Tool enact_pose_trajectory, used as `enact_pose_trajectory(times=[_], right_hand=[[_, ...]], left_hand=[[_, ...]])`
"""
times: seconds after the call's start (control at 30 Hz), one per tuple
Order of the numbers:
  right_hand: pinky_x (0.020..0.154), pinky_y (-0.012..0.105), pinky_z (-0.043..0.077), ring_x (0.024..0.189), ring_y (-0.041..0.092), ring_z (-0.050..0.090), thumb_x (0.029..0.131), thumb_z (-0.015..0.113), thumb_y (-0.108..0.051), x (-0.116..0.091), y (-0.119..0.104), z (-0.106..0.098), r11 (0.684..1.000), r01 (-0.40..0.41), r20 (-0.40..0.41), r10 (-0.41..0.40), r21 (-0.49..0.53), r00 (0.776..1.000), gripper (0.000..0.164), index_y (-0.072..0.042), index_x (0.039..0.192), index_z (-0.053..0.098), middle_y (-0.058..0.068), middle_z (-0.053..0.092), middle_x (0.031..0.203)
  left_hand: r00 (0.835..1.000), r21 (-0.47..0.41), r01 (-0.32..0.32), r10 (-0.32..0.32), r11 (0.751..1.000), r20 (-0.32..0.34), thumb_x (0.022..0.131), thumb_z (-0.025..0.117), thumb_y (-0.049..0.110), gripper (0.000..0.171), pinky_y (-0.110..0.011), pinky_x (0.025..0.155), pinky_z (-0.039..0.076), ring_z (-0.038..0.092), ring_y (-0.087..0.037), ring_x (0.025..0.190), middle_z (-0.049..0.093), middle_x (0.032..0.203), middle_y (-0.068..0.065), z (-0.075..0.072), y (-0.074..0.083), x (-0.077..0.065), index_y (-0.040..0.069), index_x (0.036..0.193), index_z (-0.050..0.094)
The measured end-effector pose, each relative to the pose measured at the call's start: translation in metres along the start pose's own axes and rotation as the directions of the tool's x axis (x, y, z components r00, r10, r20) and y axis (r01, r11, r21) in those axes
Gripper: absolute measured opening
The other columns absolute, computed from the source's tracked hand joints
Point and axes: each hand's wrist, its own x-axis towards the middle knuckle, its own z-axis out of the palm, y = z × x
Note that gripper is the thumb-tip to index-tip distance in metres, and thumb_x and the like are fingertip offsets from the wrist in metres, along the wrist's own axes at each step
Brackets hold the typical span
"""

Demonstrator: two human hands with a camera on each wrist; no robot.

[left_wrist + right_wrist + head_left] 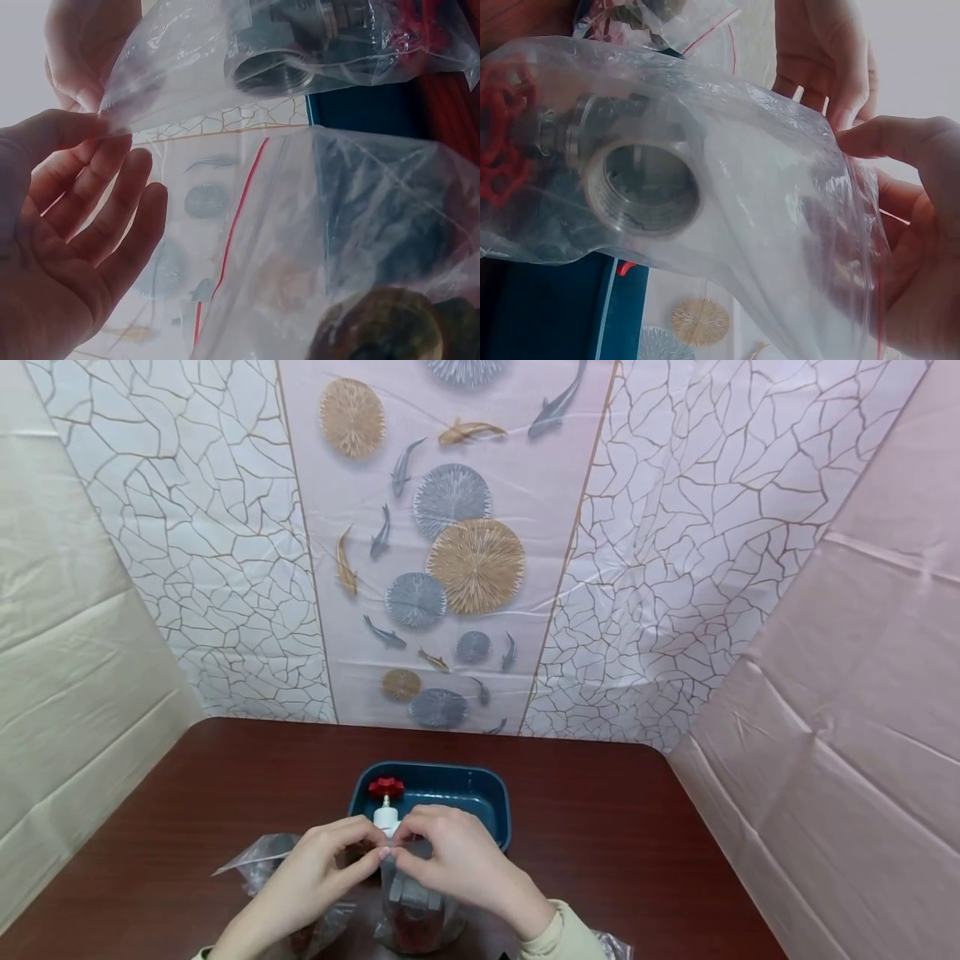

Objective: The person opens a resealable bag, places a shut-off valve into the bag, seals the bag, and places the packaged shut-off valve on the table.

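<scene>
Both hands pinch the upper edge of a clear zip bag [765, 172] between thumb and fingers, fingertips close together. My left hand [318, 864] holds it from the left, my right hand [457, 860] from the right. Inside the bag is a grey metal valve [641, 187] with a threaded opening and a red handwheel [502, 135], seen through the plastic. Just beyond the hands, a white valve [386, 818] with a red handwheel stands in a blue tray [435, 766], its lower part hidden by the fingers.
A second zip bag [258, 857] lies to the left, partly behind the left forearm; a brass-coloured round part [382, 326] shows in it. Another piece of clear plastic [615, 946] lies beside the right sleeve. The dark wooden table [600, 827] meets patterned cloth walls at back and sides.
</scene>
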Motion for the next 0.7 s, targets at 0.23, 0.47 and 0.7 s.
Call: enact_pose_trajectory(times=[0.23,0.47,0.7], right_hand=[[0.065,0.009,0.041,0.073,-0.007,0.049,0.087,0.063,-0.022,0.000,-0.003,0.002,0.999,0.042,-0.019,-0.043,-0.020,0.999,0.004,-0.023,0.086,0.066,-0.019,0.055,0.081],[0.058,0.008,0.037,0.067,-0.006,0.046,0.088,0.062,-0.024,-0.001,-0.006,0.003,0.990,0.090,-0.044,-0.095,-0.105,0.995,0.004,-0.022,0.086,0.065,-0.019,0.054,0.080],[0.054,0.008,0.033,0.065,-0.007,0.043,0.089,0.061,-0.030,-0.003,-0.005,0.002,0.980,0.093,-0.050,-0.103,-0.175,0.993,0.006,-0.026,0.085,0.065,-0.022,0.054,0.080]], left_hand=[[1.000,-0.009,-0.022,0.022,1.000,0.014,0.091,0.059,0.031,0.006,-0.023,0.048,0.044,0.052,-0.005,0.067,0.060,0.087,0.017,-0.001,-0.001,-0.002,0.035,0.094,0.063],[0.997,0.012,-0.076,0.076,0.997,-0.007,0.092,0.060,0.026,0.010,-0.021,0.046,0.042,0.048,-0.002,0.060,0.057,0.086,0.018,0.000,0.002,-0.006,0.035,0.096,0.062],[0.995,0.113,-0.065,0.074,0.991,-0.073,0.091,0.060,0.031,0.008,-0.019,0.048,0.040,0.044,0.001,0.059,0.052,0.082,0.021,0.003,0.003,-0.012,0.039,0.092,0.061]])
